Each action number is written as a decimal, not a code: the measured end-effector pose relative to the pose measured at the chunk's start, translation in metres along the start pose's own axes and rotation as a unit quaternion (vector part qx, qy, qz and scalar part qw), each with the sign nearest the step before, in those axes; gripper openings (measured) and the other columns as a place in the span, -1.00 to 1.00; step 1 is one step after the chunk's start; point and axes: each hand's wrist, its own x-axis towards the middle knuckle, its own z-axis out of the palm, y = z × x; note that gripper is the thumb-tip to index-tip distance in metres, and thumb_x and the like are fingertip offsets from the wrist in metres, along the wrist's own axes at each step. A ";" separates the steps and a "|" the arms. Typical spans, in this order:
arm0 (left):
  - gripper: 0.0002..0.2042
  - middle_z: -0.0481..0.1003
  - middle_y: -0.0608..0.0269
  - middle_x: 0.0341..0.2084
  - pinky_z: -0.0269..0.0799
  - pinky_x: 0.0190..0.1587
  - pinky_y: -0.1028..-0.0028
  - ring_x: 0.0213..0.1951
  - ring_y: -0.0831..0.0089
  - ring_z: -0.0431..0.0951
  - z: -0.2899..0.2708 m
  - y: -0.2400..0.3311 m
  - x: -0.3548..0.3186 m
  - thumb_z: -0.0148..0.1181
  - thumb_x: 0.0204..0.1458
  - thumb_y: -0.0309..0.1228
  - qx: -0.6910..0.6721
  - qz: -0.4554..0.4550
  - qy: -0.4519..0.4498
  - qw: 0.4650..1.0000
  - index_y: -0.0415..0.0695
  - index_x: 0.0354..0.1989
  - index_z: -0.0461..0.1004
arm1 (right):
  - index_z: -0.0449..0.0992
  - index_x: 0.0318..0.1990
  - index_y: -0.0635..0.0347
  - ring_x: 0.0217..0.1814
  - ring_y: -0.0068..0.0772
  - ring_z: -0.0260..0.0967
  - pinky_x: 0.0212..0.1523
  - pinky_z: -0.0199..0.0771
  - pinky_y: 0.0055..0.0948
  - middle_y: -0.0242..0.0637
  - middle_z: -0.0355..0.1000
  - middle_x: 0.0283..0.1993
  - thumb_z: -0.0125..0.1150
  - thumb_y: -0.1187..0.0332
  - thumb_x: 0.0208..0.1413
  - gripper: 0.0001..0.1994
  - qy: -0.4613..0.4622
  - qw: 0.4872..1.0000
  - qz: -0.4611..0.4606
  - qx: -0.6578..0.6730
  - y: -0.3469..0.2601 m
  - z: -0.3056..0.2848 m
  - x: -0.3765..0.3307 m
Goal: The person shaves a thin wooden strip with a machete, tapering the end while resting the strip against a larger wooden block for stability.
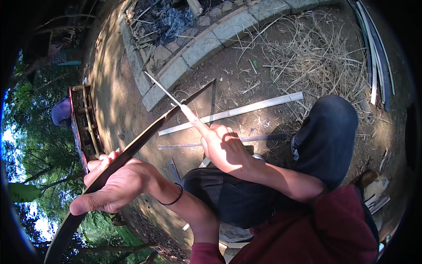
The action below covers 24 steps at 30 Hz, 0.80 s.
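Observation:
My left hand (125, 180) grips a long, dark bamboo strip (143, 138), its thumb lying along the strip and its fingers wrapped round the other edge. The strip slants from the lower left up to a pointed far end over the ground. Closed round a thin-bladed knife (161, 87), my right hand (224, 145) stretches its index finger along the knife toward the strip. The blade crosses the strip's far part and seems to touch its edge. Most of the knife's handle is hidden inside my right hand.
A pale split strip (237, 112) and a dark strip (263, 137) lie on the ground before my knees. Curly shavings (316, 61) are heaped at the far right, beside more long strips (373, 53). Stone blocks (202, 49) edge an ash pit (169, 20). A bamboo bench (90, 121) stands left.

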 end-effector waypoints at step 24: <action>-0.36 0.18 0.29 -0.86 0.27 -0.82 0.54 -0.83 0.46 0.23 -0.017 -0.012 0.016 0.11 0.15 0.14 -0.049 -0.015 0.041 0.998 -0.09 -0.80 0.17 | -0.08 0.48 -0.17 -0.46 0.19 0.44 -0.30 0.47 0.03 0.14 0.40 -0.57 -0.02 0.56 0.03 -0.18 -0.019 0.999 0.033 0.017 0.059 0.045 0.041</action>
